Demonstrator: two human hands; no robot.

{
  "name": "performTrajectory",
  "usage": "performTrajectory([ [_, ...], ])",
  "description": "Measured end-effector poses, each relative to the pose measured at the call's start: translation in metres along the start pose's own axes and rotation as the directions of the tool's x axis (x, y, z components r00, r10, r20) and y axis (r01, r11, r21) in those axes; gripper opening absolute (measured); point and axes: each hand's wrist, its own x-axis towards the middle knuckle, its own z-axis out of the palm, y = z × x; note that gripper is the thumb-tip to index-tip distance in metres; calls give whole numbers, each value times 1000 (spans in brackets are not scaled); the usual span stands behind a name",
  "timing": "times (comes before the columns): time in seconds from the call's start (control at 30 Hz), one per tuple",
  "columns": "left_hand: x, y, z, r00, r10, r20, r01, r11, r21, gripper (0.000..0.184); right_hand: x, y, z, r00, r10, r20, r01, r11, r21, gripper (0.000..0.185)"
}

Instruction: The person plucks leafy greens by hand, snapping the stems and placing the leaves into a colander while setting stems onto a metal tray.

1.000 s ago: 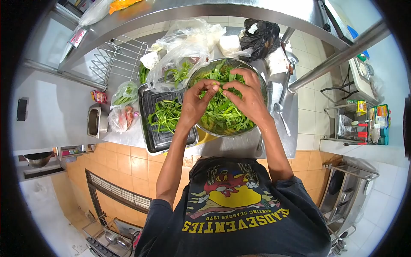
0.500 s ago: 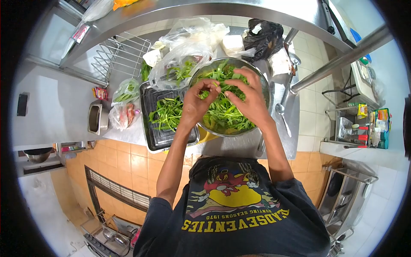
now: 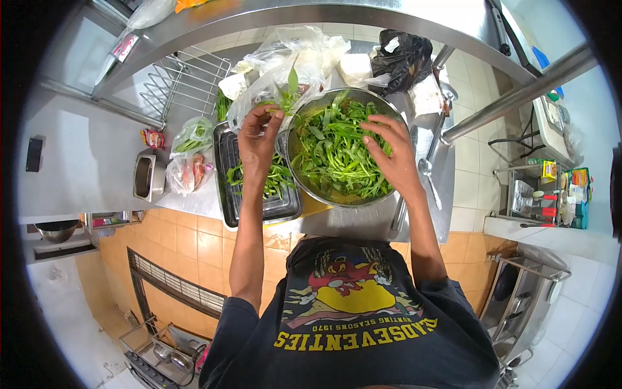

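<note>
My left hand [image 3: 259, 139] is raised over the far part of the black tray [image 3: 256, 212], its fingers pinched on a leafy green stem [image 3: 293, 83] whose leaf points up and away. Long-stemmed leafy greens [image 3: 343, 152], which look like water spinach, fill a round metal colander [image 3: 353, 201]. Over the colander's right side, my right hand [image 3: 396, 159] has its fingers spread and holds nothing that I can see. More cut greens [image 3: 277, 178] lie in the tray, partly hidden by my left forearm.
Behind the colander are clear plastic bags [image 3: 285, 55], a white block [image 3: 356, 69] and a black plastic bag [image 3: 403, 61]. A spoon [image 3: 426, 174] lies to the right. At left stand a wire rack [image 3: 181, 84] and a small steel container [image 3: 150, 176]. A metal shelf [image 3: 311, 14] spans overhead.
My hands were close together over the colander and have moved apart. The left went left with the leafy stem; the right shifted slightly right and down, with its fingers spread.
</note>
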Motion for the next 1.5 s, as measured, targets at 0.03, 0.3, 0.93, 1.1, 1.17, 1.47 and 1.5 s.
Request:
performTrajectory([
  [0.03,-2,0,2,1000,-19,17,19,1000,-16,22,1,-1,1,1000,-17,-5,17,1000,-6,25],
  [0.3,-23,10,44,982,-59,180,52,998,43,30,10,-13,15,992,-123,-4,123,992,-3,24],
  [0.93,-37,17,61,949,-17,316,3,999,46,33,9,-7,19,988,-153,-6,151,981,-125,12],
  [1.1,-37,19,61,935,-94,341,123,990,-64,29,10,-6,19,982,-189,-14,186,976,-118,12],
  [1.17,-36,17,60,929,-106,355,154,982,-111,28,12,-7,19,978,-210,-16,206,971,-123,11],
  [1.47,-36,14,56,917,-138,374,178,981,-76,29,11,-7,21,984,-176,0,175,980,-90,12],
  [1.5,-37,15,56,918,-141,371,182,980,-78,29,10,-8,21,983,-182,3,181,980,-87,11],
])
